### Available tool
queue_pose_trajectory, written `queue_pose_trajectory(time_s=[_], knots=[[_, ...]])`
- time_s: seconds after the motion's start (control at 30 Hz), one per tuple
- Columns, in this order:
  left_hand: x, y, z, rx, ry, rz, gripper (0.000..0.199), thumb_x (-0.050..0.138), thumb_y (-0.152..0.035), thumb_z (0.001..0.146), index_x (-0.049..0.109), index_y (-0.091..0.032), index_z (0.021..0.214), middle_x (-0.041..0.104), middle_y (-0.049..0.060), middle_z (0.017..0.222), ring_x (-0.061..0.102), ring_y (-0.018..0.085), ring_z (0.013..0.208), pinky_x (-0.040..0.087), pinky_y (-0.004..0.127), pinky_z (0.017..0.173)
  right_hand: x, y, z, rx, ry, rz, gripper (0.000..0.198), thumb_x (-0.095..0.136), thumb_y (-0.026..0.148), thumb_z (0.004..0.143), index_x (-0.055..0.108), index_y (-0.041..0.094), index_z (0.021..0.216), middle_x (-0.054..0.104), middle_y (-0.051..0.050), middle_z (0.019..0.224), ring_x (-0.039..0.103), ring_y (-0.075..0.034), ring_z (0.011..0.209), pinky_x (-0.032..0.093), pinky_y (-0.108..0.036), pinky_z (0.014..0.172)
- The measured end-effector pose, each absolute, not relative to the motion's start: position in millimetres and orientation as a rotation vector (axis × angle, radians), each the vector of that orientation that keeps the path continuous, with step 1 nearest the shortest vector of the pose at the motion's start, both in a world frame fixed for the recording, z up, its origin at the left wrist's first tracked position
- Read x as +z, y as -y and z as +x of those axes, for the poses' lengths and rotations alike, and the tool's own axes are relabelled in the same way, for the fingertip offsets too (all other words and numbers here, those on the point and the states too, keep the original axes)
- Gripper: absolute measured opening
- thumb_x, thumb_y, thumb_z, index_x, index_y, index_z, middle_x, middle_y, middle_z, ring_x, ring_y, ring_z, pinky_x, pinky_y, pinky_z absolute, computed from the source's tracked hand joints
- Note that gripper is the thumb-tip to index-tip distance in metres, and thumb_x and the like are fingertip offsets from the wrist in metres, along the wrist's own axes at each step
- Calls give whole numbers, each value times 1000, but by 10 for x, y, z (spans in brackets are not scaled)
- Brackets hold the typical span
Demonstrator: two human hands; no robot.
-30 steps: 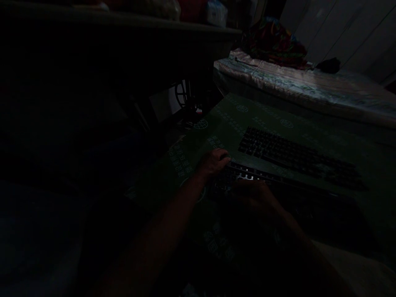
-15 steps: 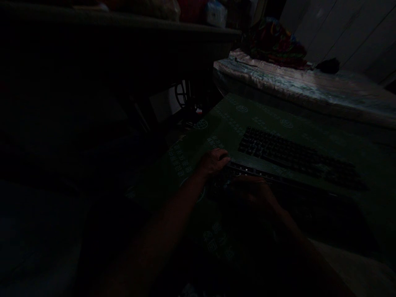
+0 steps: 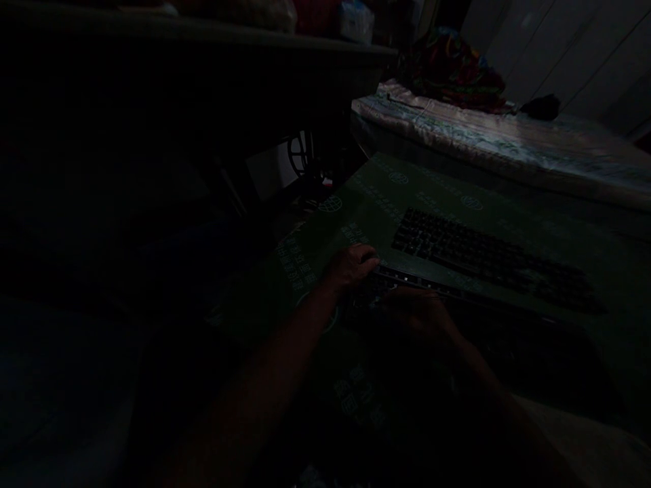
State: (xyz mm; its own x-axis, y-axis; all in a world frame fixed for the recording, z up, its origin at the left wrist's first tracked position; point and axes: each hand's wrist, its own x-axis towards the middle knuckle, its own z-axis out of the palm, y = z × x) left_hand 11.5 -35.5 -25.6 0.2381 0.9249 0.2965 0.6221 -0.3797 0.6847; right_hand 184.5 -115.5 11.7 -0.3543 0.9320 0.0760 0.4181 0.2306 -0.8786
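The view is very dark. A black keyboard base [image 3: 539,352] lies on a green printed board, with small pale spots along its upper edge. My left hand [image 3: 352,264] is closed round its upper left corner, thumb and fingers at the rim. Over the left part of the base is my right hand [image 3: 414,308], fingers bent together and pointing down-left. Thin dark lines stick out by its knuckles, but what it holds is too dark to make out. Beyond the base, black keycaps [image 3: 483,251] lie in rows in a keyboard layout.
The green board [image 3: 366,210] carries pale printed lettering and globe marks. Behind it stands a bed [image 3: 458,132] with a heap of red patterned cloth [image 3: 452,74]. A dark table [image 3: 254,47] with bags on it rises at the left, with a wheel [image 3: 298,154] beneath.
Both hands stay in almost the same place on the keyboard base. The thin lines by my right hand show less than before.
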Motion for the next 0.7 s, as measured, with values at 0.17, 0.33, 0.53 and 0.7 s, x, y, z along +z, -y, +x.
queue_pose_trajectory(time_s=[0.17,0.33,0.53,0.7], knots=[[-240,365,118,936,-1414,2080,20,54,-30,79,66,-17,88,65,4,90,61,17,83,46,28,76,182,1165,1884,1024,1871,-1285,14,59,20,70,71,16,76,73,-7,78,67,-21,69,51,-31,64],[-219,365,126,931,-1420,2073,18,55,-29,79,66,-18,88,65,4,91,61,17,85,46,28,78,118,1159,1879,1023,1923,-1236,13,58,20,71,70,17,75,73,-6,74,66,-20,67,51,-29,61],[-219,371,123,921,-1412,2080,19,53,-30,80,66,-17,87,65,4,90,61,16,84,46,27,76,138,1148,1893,973,1896,-1239,14,57,20,71,70,17,73,73,-6,73,66,-19,65,50,-27,59],[-252,361,111,940,-1404,2077,22,53,-33,80,65,-18,91,65,3,93,61,16,86,46,28,79,140,1163,1881,979,1960,-1209,15,56,18,71,70,17,75,72,-4,71,65,-17,62,49,-25,57]])
